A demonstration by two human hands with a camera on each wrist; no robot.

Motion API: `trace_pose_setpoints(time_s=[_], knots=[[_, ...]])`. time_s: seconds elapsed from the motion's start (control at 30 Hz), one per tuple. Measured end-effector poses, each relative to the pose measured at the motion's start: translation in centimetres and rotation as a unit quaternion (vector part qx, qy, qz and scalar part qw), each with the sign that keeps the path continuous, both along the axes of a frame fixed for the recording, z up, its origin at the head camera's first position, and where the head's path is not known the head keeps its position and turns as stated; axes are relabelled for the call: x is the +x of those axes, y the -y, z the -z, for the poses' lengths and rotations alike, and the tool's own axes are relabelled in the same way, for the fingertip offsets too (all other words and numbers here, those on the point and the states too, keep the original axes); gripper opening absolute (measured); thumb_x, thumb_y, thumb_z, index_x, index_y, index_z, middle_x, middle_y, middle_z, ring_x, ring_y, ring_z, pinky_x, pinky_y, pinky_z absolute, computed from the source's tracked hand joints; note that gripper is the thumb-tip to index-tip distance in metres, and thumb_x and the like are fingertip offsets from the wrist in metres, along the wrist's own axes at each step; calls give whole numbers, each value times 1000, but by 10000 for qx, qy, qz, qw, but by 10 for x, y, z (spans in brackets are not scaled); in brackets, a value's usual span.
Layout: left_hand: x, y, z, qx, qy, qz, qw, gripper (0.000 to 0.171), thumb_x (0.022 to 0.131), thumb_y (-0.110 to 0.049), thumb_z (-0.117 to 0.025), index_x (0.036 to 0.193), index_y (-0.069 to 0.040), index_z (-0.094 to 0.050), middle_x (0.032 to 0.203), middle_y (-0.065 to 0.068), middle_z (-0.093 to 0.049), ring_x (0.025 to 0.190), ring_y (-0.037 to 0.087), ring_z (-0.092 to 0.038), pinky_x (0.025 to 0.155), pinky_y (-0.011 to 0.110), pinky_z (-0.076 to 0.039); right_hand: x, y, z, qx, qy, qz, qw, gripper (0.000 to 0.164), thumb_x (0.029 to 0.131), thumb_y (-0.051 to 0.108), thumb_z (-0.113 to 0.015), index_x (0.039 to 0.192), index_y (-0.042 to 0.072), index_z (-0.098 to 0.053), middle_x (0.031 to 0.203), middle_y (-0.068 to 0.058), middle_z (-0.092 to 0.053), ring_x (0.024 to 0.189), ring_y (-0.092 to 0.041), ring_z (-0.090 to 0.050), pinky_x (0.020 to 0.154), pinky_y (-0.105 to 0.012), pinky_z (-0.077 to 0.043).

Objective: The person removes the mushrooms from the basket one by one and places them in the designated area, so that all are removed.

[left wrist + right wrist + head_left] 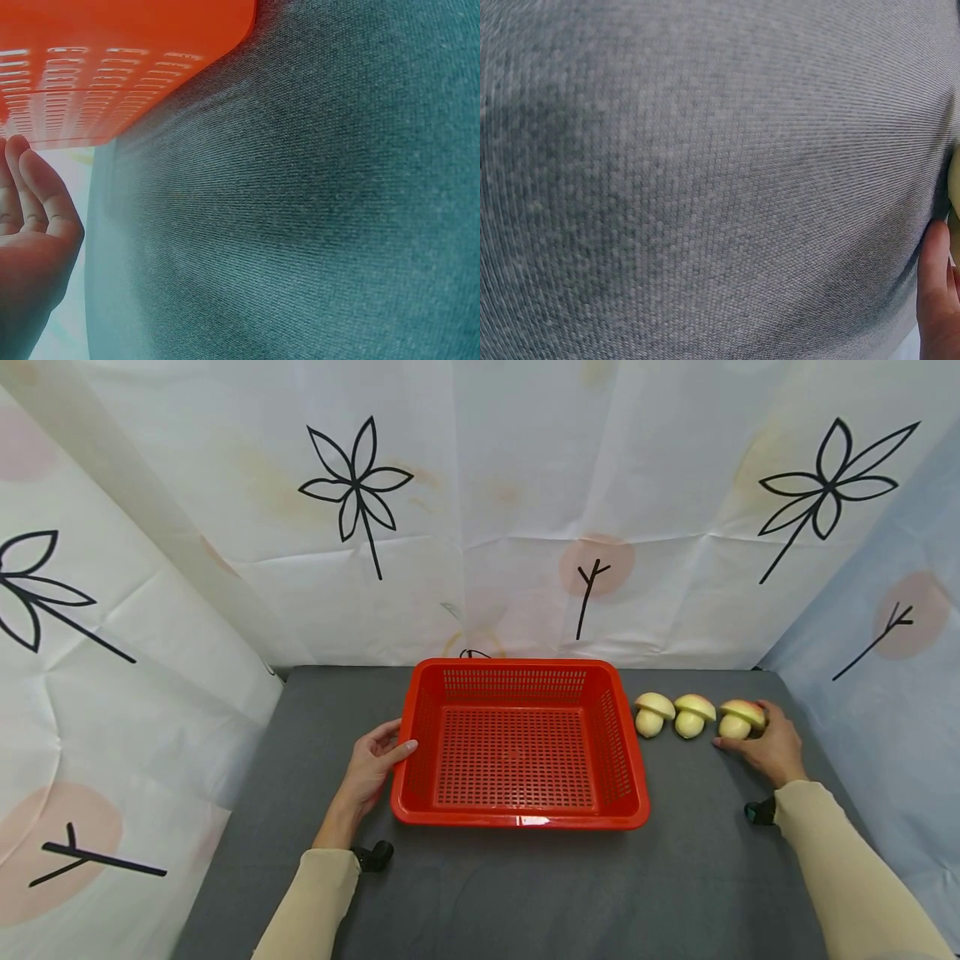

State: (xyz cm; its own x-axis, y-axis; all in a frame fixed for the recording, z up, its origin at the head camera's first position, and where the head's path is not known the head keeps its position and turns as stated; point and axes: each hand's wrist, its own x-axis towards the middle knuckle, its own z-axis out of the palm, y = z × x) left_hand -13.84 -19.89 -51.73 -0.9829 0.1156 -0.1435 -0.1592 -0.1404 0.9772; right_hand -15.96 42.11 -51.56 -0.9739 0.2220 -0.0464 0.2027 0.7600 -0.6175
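Note:
A red plastic basket (521, 821) with slotted walls and a perforated floor sits in the middle of the table. At its left side my left hand (372, 764) grips the rim, thumb over the top edge and fingers along the outside wall. To the right of the basket, several toy-like mushrooms with pale stems and yellow-red caps stand in a row. Around the rightmost mushroom (738, 720) my right hand (776, 747) is curled, with the thumb at its stem and the fingers behind the cap. In the right wrist view only a sliver of this mushroom (955, 184) shows.
The left mushroom (654, 713) stands close to the basket's right rim, and the middle mushroom (693, 716) is beside it. A grey cloth (510, 893) covers the table. White printed curtains (510, 485) hang behind and along both sides.

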Motion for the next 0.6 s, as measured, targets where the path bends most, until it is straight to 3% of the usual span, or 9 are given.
trace_pose_setpoints(time_s=[0.27,0.4,0.6], knots=[[-2,-2,1,-58,-33,17,10000,58,94,-9,-73,146,0,-48,140,26,-54,113,21,-63,89,34,-58,5,-1,-2,-293,-41,161,9994,103,90,29,-79,157,-10,-10,142,-48,-29,125,-63,-36,96,-70,-35],[-3,-3,1,-80,-41,52,9999,58,95,-9,-73,146,0,-48,140,26,-54,113,22,-63,89,34,-58,14,0,-2,-500,-59,350,9981,105,90,29,-78,159,-7,-7,145,-47,-28,126,-61,-43,94,-68,-41],[-5,-4,1,-71,-58,77,9999,57,95,-7,-72,146,0,-48,140,26,-53,114,22,-63,88,34,-58,31,6,-2,-704,-143,711,9949,105,91,35,-76,160,-2,-6,152,-43,-22,129,-59,-41,93,-67,-43]])
